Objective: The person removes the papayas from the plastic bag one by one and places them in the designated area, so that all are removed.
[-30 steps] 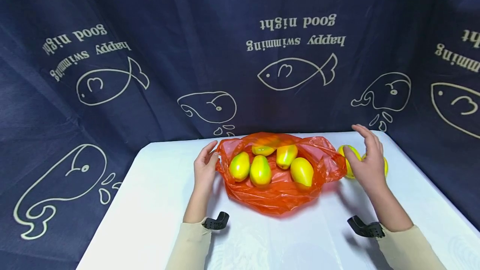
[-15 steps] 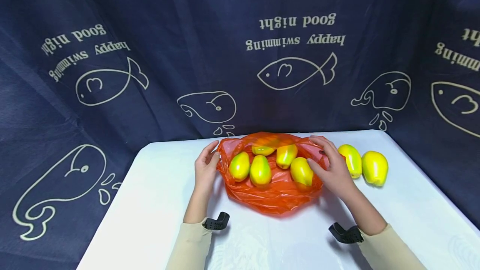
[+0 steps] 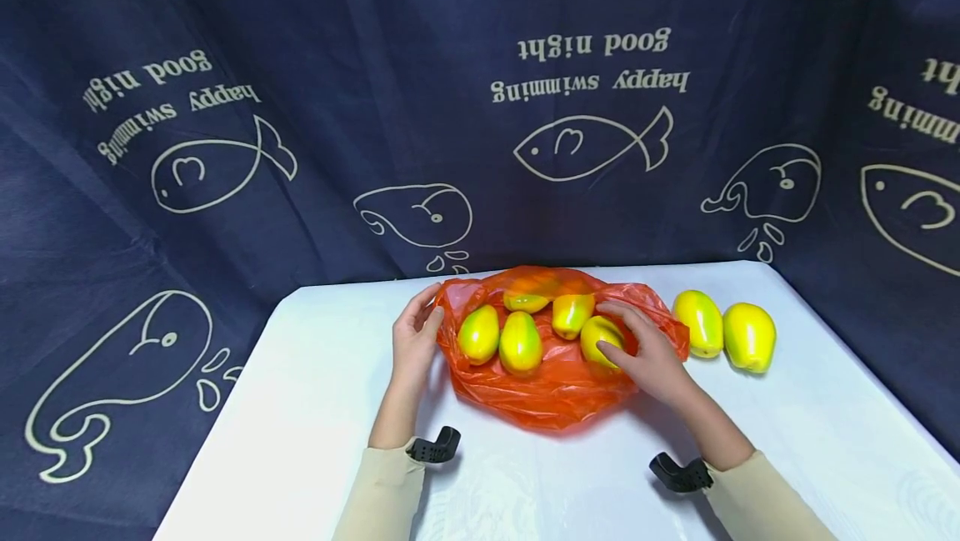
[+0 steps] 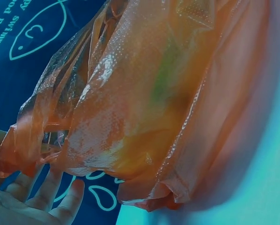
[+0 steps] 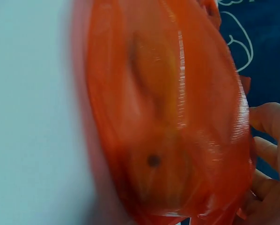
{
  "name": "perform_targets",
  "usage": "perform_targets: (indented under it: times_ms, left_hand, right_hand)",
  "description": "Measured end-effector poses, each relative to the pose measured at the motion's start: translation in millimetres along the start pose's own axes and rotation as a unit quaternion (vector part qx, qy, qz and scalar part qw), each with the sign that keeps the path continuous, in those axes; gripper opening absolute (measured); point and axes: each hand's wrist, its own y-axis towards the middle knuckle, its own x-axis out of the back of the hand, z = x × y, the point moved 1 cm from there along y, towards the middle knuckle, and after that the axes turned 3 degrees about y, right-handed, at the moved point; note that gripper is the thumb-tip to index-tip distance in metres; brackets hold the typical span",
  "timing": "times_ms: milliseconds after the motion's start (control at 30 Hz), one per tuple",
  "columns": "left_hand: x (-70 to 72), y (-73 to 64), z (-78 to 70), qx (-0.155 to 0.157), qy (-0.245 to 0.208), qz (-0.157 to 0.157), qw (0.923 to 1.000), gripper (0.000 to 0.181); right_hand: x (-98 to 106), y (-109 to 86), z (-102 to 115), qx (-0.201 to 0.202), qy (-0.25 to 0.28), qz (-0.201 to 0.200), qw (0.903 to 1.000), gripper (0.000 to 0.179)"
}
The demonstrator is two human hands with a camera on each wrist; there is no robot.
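Observation:
A red plastic bag (image 3: pixel 547 403) lies spread on the white table, its mouth facing up. Inside it are several yellow-green, mango-like fruits (image 3: pixel 521 343). My left hand (image 3: pixel 412 341) is at the bag's left edge and pinches the thin film there; in the left wrist view a fold of the bag passes by its fingers (image 4: pixel 70 199). My right hand (image 3: pixel 652 358) reaches over the bag's right side, thumb and fingers spread around the rightmost fruit (image 3: pixel 600 331) in the bag. I cannot tell if they touch it. In the right wrist view the bag partly hides this hand.
Two more yellow-green fruits, one (image 3: pixel 699 324) beside the bag and another (image 3: pixel 750 338) to its right, lie on the white table (image 3: pixel 300 408). A dark blue curtain (image 3: pixel 420 107) with fish drawings hangs behind the table's back edge.
My right hand has moved left from beside the two loose fruits to over the bag's right side. The bag's right edge has shifted. My left hand has stayed nearly still.

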Motion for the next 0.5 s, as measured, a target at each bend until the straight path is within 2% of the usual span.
perform_targets:
  times_ms: [500]
  left_hand:
    - [-0.5, -0.8, -0.6, 0.007, 0.006, 0.001, 1.0, 0.039]
  right_hand:
    - [-15.2, -0.5, -16.9, -0.038, -0.039, 0.037, 0.9979, 0.066]
